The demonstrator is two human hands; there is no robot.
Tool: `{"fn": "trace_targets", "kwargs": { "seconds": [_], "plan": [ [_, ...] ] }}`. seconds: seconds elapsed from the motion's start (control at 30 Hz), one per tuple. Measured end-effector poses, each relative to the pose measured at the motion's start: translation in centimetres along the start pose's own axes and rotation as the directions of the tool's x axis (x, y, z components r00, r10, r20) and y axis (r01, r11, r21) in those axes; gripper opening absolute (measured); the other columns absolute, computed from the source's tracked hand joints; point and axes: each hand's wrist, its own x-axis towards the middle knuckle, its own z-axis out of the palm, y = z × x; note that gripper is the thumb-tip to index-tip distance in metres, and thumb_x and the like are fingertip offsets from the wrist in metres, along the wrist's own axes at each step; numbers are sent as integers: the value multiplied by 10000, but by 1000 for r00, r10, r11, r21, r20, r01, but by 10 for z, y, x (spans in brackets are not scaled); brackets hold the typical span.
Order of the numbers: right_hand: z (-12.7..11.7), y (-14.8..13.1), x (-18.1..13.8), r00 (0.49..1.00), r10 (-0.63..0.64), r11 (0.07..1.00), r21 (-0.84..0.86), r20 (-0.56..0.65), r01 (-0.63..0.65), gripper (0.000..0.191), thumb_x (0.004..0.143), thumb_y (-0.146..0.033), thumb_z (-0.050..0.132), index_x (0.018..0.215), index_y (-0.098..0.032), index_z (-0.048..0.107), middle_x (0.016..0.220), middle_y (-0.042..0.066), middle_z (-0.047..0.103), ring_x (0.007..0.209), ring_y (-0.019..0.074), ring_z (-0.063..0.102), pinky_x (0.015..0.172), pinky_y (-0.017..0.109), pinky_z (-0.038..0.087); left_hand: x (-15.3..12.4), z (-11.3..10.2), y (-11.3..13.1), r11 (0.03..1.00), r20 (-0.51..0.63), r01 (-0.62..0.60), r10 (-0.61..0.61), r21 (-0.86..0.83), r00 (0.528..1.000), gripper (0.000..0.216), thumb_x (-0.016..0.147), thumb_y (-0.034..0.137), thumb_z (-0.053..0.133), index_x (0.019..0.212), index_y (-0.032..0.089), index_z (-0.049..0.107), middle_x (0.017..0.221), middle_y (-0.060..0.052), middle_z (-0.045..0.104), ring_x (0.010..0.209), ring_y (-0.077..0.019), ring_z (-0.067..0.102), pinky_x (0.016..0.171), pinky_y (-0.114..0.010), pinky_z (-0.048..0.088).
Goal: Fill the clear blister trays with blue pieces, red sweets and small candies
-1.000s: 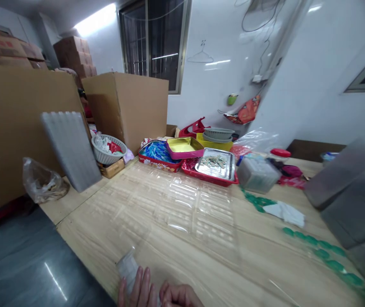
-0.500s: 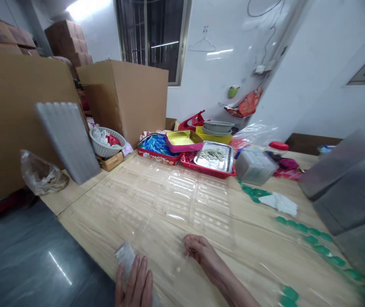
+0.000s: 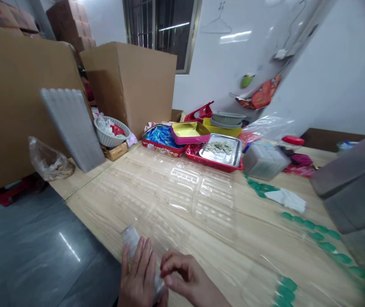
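A narrow piece of clear plastic [image 3: 131,238] slants up from the bottom of the view, by the table's near left edge. Across it lies my left hand [image 3: 139,270], its fingers long and close together on top and what looks like its thumb at the lower right side, gripping it. My right hand [image 3: 185,275] is just to the right, its thumb and forefinger curled toward each other at the plastic's edge. Whatever is between those fingertips is too small to make out. Beyond both hands, clear moulded plastic trays [image 3: 182,187] lie flat on the wooden table [image 3: 214,251].
At the back stand a red tin of blue pieces [image 3: 159,136], a pink tray [image 3: 191,133] and a metal tray [image 3: 222,149]. Green pieces [image 3: 327,246] lie at right. A grey plastic stack [image 3: 73,128] leans at left, near a basket [image 3: 112,131]. Floor [image 3: 64,243] drops away left.
My right hand has moved left and down, from over the clear sheets to the plastic under my left hand. The camera view has shifted slightly.
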Motion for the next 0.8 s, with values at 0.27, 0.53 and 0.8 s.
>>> {"fn": "trace_targets", "kwargs": {
  "seconds": [0.27,0.53,0.8],
  "plan": [
    [19,18,1,992,124,922,373,-22,-107,251,613,-388,792,641,-156,701,729,5,535,704,126,490,680,256,349,-3,-6,2,999,-21,9,-10,-50,1000,377,820,259,463,1122,49,545,1195,-253,590,1270,-363,421,1066,-610,250],
    [29,24,-2,994,-45,995,89,-99,53,453,746,-589,602,611,-169,501,724,2,466,693,130,440,674,276,350,-13,5,-15,995,-38,-75,73,-66,997,463,838,284,531,1271,131,471,1401,-171,438,1351,-281,313,1139,-524,169],
    [23,23,-16,904,-225,962,-229,-364,147,363,920,-497,353,733,-202,452,823,36,478,786,164,464,761,312,394,-9,6,-18,986,-27,-164,163,-43,986,503,835,296,517,1314,159,446,1398,-134,454,1354,-277,298,1150,-505,160]
  ]
}}
